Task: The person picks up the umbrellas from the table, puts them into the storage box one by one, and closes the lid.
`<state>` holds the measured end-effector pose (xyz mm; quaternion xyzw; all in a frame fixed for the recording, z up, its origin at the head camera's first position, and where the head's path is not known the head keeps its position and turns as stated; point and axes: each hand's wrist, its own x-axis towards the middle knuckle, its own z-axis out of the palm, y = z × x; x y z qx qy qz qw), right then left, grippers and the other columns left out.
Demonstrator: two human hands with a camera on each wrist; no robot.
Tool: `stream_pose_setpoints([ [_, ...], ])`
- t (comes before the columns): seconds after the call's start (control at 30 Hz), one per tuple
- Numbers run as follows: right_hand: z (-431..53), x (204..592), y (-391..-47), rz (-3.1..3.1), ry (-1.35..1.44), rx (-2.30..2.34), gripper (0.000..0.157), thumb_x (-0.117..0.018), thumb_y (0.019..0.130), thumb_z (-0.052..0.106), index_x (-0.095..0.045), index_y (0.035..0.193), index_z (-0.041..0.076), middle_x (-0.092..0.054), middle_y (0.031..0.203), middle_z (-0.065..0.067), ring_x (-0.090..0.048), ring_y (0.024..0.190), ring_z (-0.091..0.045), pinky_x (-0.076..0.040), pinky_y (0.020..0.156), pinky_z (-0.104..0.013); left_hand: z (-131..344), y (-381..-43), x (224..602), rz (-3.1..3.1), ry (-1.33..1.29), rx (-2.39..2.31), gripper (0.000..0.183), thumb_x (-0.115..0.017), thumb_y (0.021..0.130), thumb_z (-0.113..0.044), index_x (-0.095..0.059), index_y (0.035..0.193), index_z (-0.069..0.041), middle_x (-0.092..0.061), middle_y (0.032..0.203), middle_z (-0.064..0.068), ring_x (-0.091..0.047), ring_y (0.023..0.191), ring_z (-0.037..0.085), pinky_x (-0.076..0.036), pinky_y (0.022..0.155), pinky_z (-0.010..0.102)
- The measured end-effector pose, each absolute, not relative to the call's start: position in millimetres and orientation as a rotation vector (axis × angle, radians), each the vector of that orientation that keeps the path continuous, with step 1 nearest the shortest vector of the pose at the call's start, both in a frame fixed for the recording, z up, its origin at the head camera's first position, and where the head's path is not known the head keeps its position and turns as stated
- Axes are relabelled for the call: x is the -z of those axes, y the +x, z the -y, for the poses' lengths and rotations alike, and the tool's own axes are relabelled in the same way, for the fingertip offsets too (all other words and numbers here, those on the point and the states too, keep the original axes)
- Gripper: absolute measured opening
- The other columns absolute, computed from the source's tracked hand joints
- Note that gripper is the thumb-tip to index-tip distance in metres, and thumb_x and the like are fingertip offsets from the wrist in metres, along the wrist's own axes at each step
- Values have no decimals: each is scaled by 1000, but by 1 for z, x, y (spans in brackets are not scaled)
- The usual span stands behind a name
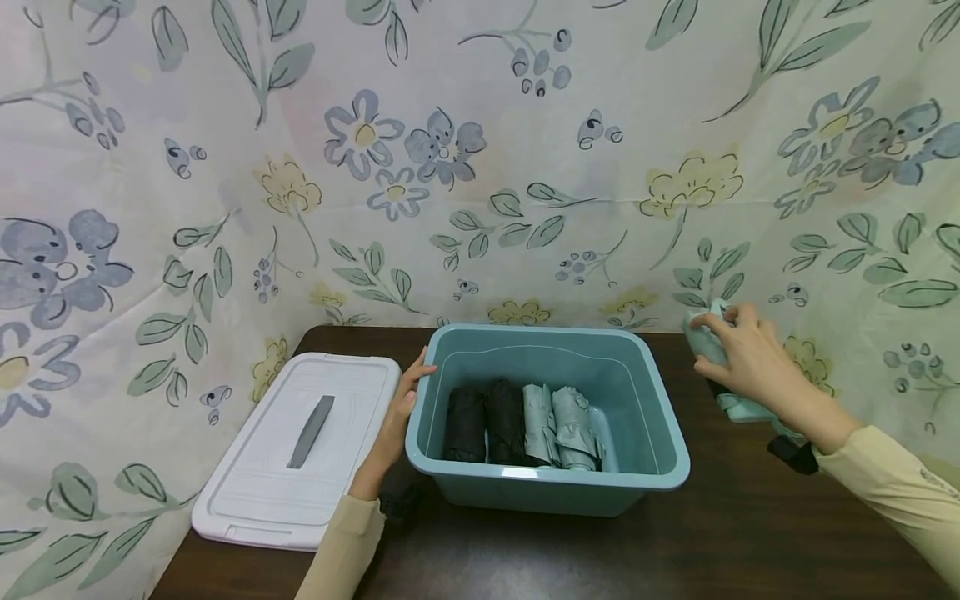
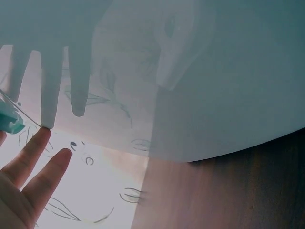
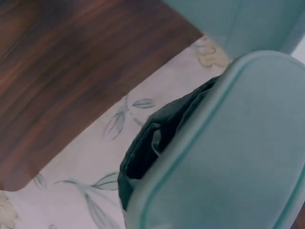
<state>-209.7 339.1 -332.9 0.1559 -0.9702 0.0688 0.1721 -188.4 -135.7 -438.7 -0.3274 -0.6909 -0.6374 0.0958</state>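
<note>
A blue-green plastic bin [image 1: 537, 481] holds two black rolled umbrellas [image 1: 465, 425] and two pale green ones [image 1: 576, 425], side by side in its left and middle part. My left hand [image 1: 397, 421] touches the bin's left side near the rim; in the left wrist view its extended fingers [image 2: 50, 176] meet the glossy outer wall [image 2: 228, 95]. To the right of the bin, my right hand [image 1: 746, 358] grips a pale green folding umbrella [image 1: 705, 342] above the table. Its smooth rounded end [image 3: 233, 157] fills much of the right wrist view, with dark folded fabric [image 3: 159, 136] behind.
A white lid [image 1: 262, 475] with a grey handle [image 1: 311, 432] lies on the dark wooden table [image 1: 540, 558], left of the bin. Flower-patterned cloth [image 1: 480, 167] hangs behind and at the left, close to the table's back edge. A black wrist strap [image 1: 793, 455] shows under the right wrist.
</note>
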Motion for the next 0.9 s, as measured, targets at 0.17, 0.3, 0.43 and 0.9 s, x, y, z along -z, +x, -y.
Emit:
stream_pose_setpoints([
  [0.17,-329,326,-203,2742,475,-204,45,-68,79,23,-48,119,15,-35,108,-33,-36,71,-44,-32,56,-47,136,-190,443,2036,-978,1889,44,-18,97,-10,-30,134,10,-3,155,15,-3,141,38,-16,101,66],
  [0.3,-319,319,-200,2756,485,-234,43,-66,80,23,-48,118,15,-35,107,-33,-37,73,-44,-32,55,-46,138,-197,452,2041,-970,1876,45,-18,98,-15,-31,137,4,-3,156,11,-5,142,35,-17,101,65],
  [0.43,-308,312,-196,2810,477,-282,40,-63,82,23,-47,118,15,-32,109,-33,-35,76,-43,-32,53,-43,140,-204,463,2042,-967,1864,46,-19,99,-20,-32,138,0,-4,156,6,-5,143,30,-18,101,64],
  [0.9,-264,303,-187,2931,576,-471,36,-59,86,22,-45,118,17,-28,106,-24,-34,82,-39,-32,56,-37,140,-204,464,2015,-990,1879,47,-19,99,-21,-31,138,2,-4,156,6,-4,143,30,-16,102,65],
])
